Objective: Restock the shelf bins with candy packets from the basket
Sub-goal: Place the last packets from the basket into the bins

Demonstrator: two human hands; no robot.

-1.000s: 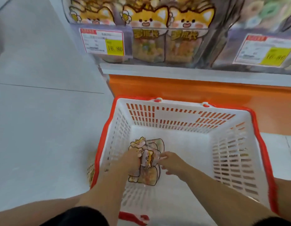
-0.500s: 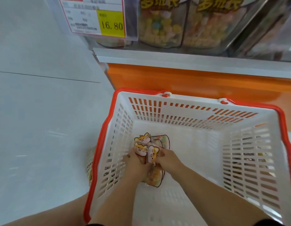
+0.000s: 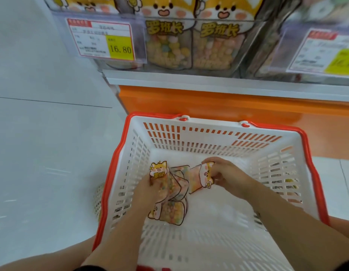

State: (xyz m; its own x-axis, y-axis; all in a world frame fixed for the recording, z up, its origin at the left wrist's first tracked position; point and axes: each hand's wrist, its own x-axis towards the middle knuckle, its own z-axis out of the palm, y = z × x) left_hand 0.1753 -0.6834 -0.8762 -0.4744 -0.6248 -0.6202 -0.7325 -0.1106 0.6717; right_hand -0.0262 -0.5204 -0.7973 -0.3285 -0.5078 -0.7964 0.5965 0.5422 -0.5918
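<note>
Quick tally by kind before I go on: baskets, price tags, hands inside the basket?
Basket: 1
Price tags: 2
Hands in the basket: 2, left hand and right hand, both holding candy packets
Total: 5

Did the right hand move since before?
Yes. The right hand pulled one packet rightward, away from the pile by the basket's left wall.

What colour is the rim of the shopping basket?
The basket rim is red-orange, above white slotted walls; the head view, the only one, shows it clearly.
</note>
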